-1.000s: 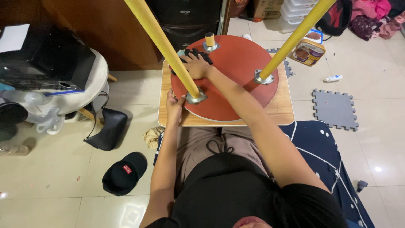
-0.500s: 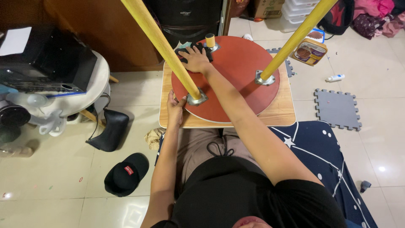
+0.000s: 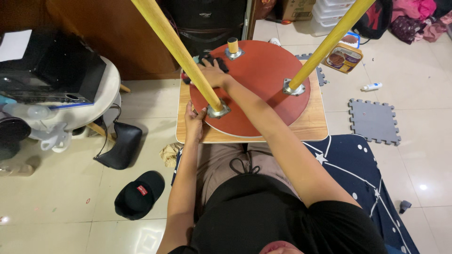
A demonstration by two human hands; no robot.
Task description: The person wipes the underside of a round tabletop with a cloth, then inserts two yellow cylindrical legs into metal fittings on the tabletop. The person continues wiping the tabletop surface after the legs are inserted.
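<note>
**A:** The red round seat (image 3: 256,89) lies upside down on a small wooden table (image 3: 310,129), its yellow legs pointing up toward the camera. The left hand (image 3: 194,123) is pressed flat against the near edge of the disc, fingers spread and not closed around anything. The right hand (image 3: 213,73) reaches across to the far left rim, palm down over a dark object (image 3: 214,60); I cannot tell whether the fingers are clamped on it or only resting there.

**B:** What could go wrong from here?

**A:** As I judge it, the disc overhangs the table a little on the left, so a hard push from either hand could slide it off that edge. The short leg stub (image 3: 233,47) at the far side stands much lower than the left long leg (image 3: 176,51) and the right long leg (image 3: 329,42), so that one may not be fully fitted. A tug on the long legs could tilt the whole piece.

**B:** And the surroundings?

**A:** Glossy pale floor tiles. A black cap (image 3: 139,194) and a black handbag (image 3: 118,146) lie to the left, beside a white round stand (image 3: 106,101) carrying dark equipment. On the right sit a grey foam mat (image 3: 375,121), a blue starred cushion (image 3: 362,178), a snack tub (image 3: 346,56) and a small white bottle (image 3: 372,86).
</note>
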